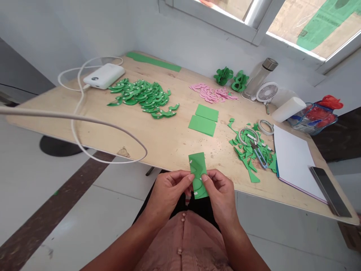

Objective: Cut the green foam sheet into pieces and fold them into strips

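Here's the green card (198,168), held at the near edge of the table (158,141), left hand (172,188) and right hand (222,192) each pinching a long side, thumbs on top; it looks light, thin, likely to crease if squeezed, so those sides seem the best hold, clear of the white tabs (196,193)

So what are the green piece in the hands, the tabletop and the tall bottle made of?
Green piece: probably matte paper or thin card, being thin, flat and straight-edged.
Tabletop: seemingly wood or wood-look board, pale and smooth, with visible grain.
Tall bottle: see-through body, so glass or plastic, I can't tell which; its cap looks like metal, grey with a sheen.
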Tool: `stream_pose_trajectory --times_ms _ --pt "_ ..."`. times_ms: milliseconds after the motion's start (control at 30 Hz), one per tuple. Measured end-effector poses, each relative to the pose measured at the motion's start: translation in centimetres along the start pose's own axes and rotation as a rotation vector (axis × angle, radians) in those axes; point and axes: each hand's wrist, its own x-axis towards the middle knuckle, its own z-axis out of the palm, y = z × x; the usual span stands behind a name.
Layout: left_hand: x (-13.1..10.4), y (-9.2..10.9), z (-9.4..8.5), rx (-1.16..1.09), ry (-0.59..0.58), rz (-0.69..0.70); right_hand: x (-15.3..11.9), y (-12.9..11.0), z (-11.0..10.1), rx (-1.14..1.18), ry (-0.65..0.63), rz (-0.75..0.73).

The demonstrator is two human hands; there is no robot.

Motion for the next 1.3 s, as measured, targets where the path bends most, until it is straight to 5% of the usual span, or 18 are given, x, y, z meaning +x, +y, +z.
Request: stream_pose_trajectory --times_ms 367,1300 --pt "-0.4 -0.1 0.0 0.092 -0.063 0.008 0.8 -1.1 -0.3 0.124 -0.098 0.039" --pt "-1.0 -0.4 0.5 0.100 -0.145 -0.023 0.8 -0.5 -0.3 0.111 0.000 0.103"
